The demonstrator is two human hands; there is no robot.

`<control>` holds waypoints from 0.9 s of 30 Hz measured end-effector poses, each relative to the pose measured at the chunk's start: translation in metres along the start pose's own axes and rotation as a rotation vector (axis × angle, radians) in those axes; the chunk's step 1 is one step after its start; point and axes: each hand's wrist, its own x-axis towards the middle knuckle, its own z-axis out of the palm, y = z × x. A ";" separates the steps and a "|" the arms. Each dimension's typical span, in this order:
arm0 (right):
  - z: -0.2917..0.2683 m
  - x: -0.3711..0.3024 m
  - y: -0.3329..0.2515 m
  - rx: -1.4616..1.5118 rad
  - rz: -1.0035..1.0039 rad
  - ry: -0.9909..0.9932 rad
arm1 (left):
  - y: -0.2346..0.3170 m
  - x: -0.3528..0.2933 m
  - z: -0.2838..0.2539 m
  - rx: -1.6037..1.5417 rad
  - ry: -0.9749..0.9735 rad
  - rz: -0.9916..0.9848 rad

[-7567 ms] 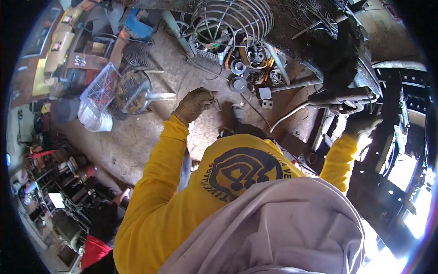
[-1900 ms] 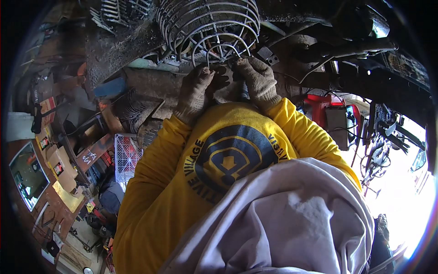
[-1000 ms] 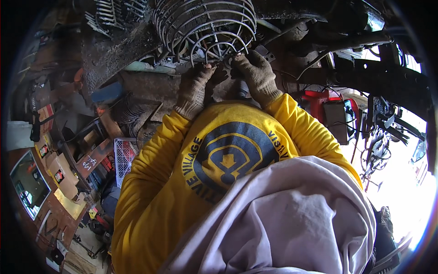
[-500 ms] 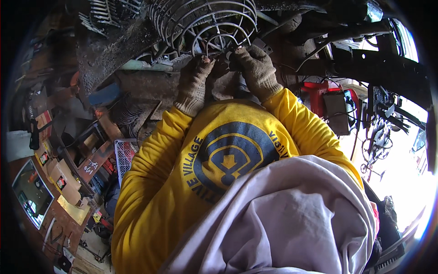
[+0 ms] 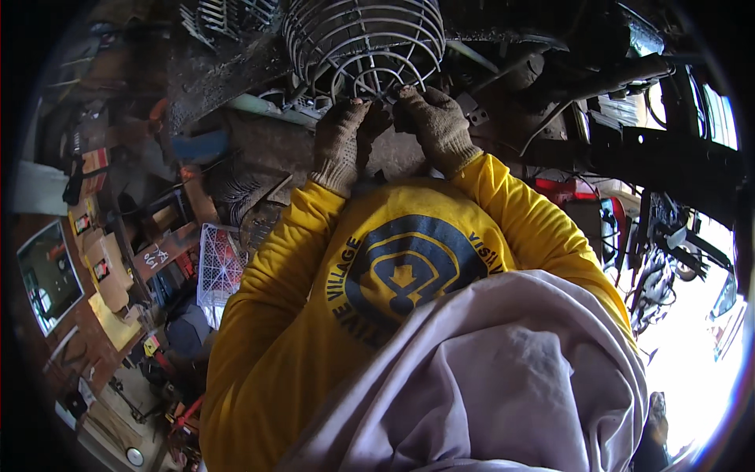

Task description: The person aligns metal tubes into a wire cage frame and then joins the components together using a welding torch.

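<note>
A round metal wire cage [image 5: 363, 35], made of curved rods and hoops, stands on a dark workbench [image 5: 252, 138] at the top middle. Both my hands wear knitted work gloves with bare fingertips. My left hand [image 5: 343, 135] is closed at the cage's near lower rim, thumb and fingers pinching a rod end there. Beside it, a little to the right, my right hand [image 5: 437, 124] pinches the same near rim. The exact grip of the fingers is partly hidden by the gloves and shadow.
A pale green pipe [image 5: 271, 110] lies left of the cage. Metal pieces with comb-like prongs [image 5: 216, 17] sit at the far left of the bench. Dark metal beams [image 5: 661, 153] cross at right. A white plastic crate [image 5: 219, 263] and cardboard boxes [image 5: 106, 267] are at left.
The view has shifted slightly, so the cage and bench sit farther right. My hands stay at the cage's near rim, with small finger movements.
</note>
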 end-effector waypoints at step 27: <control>0.006 -0.002 0.001 0.119 0.024 0.020 | -0.004 0.006 -0.007 0.131 -0.094 0.075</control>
